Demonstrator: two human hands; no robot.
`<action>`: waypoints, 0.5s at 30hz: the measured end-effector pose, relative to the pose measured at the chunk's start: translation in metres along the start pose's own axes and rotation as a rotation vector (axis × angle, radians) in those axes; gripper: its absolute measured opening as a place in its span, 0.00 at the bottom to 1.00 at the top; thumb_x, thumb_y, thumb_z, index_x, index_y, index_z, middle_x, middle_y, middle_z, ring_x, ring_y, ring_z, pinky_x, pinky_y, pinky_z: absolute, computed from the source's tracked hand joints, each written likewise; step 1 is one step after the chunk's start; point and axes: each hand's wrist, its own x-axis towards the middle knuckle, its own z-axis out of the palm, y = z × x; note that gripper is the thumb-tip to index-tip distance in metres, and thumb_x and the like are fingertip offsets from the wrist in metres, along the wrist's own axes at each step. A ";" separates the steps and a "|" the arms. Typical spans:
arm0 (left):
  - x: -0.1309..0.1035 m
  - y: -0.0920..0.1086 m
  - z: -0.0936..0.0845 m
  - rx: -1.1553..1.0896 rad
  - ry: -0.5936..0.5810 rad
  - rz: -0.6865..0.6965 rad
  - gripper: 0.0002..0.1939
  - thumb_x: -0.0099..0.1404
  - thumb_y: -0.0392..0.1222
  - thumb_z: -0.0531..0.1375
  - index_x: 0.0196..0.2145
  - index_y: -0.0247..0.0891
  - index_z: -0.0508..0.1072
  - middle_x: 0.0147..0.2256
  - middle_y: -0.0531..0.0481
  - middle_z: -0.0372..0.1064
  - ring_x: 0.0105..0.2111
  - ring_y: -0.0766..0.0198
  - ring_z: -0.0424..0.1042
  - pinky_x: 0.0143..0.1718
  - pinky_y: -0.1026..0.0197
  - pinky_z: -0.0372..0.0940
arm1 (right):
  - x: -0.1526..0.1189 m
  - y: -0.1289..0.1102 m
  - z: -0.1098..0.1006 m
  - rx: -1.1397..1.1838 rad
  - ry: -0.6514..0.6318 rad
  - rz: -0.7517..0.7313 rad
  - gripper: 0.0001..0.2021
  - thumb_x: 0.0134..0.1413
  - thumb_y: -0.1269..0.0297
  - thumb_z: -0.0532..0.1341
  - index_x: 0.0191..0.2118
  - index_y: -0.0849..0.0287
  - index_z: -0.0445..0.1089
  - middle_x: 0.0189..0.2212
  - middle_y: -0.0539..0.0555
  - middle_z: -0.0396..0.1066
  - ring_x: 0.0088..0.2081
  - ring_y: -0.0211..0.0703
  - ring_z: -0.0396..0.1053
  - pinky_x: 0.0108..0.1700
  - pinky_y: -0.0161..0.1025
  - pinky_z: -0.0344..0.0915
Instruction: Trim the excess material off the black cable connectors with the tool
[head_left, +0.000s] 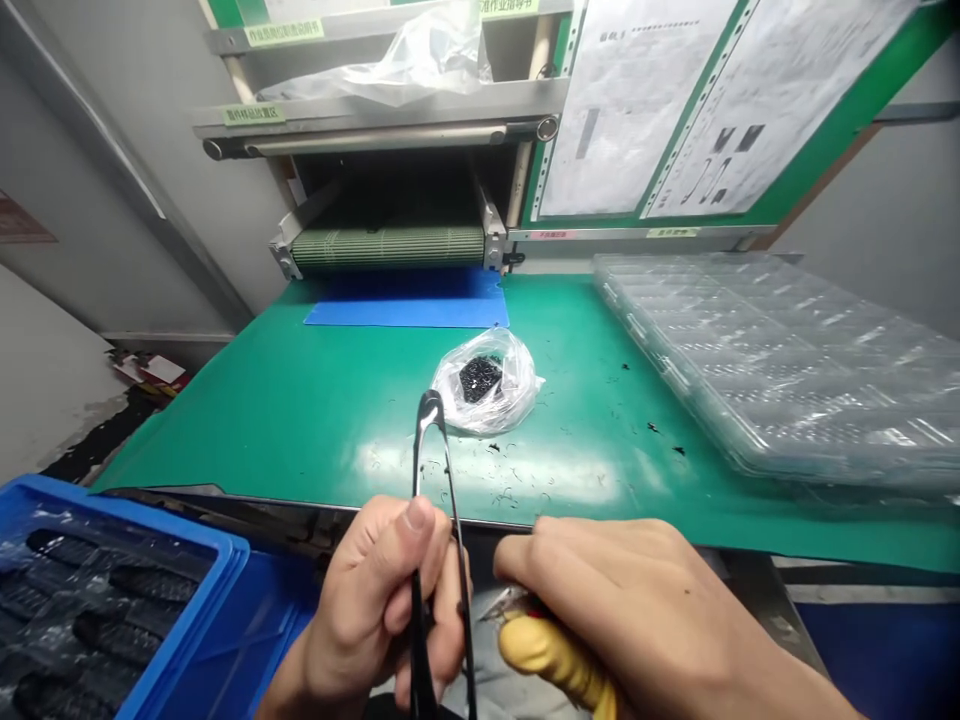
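My left hand grips a thin black U-shaped plastic part that stands upright, its curved end pointing away from me over the green mat. My right hand is closed around a small cutting tool with a yellow handle; its metal tip touches the part's right leg just below my left fingers. Both hands sit at the near edge of the table.
A clear bag of small black scraps lies on the mat ahead. Stacked clear plastic trays fill the right side. A blue crate of black parts is at lower left. A conveyor roller and blue sheet are at the back.
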 end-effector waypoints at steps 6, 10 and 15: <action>-0.002 -0.003 0.003 -0.016 -0.051 -0.128 0.30 0.69 0.61 0.50 0.16 0.41 0.51 0.09 0.57 0.53 0.07 0.75 0.45 0.08 0.68 0.39 | 0.003 -0.004 0.000 -0.084 -0.058 -0.029 0.26 0.72 0.59 0.38 0.29 0.60 0.65 0.23 0.52 0.65 0.20 0.37 0.59 0.21 0.37 0.51; 0.001 -0.003 0.003 -0.020 -0.068 -0.152 0.30 0.68 0.62 0.51 0.17 0.41 0.50 0.09 0.57 0.52 0.07 0.76 0.43 0.07 0.68 0.36 | 0.003 -0.005 0.000 -0.077 -0.045 -0.037 0.27 0.72 0.58 0.36 0.28 0.60 0.63 0.22 0.52 0.64 0.19 0.37 0.58 0.19 0.36 0.51; 0.003 -0.006 0.002 -0.032 -0.118 -0.134 0.29 0.69 0.60 0.50 0.16 0.40 0.52 0.10 0.55 0.57 0.05 0.75 0.46 0.06 0.69 0.40 | 0.000 -0.006 -0.001 -0.065 -0.062 -0.012 0.25 0.73 0.60 0.37 0.28 0.58 0.62 0.22 0.52 0.65 0.20 0.37 0.60 0.20 0.35 0.53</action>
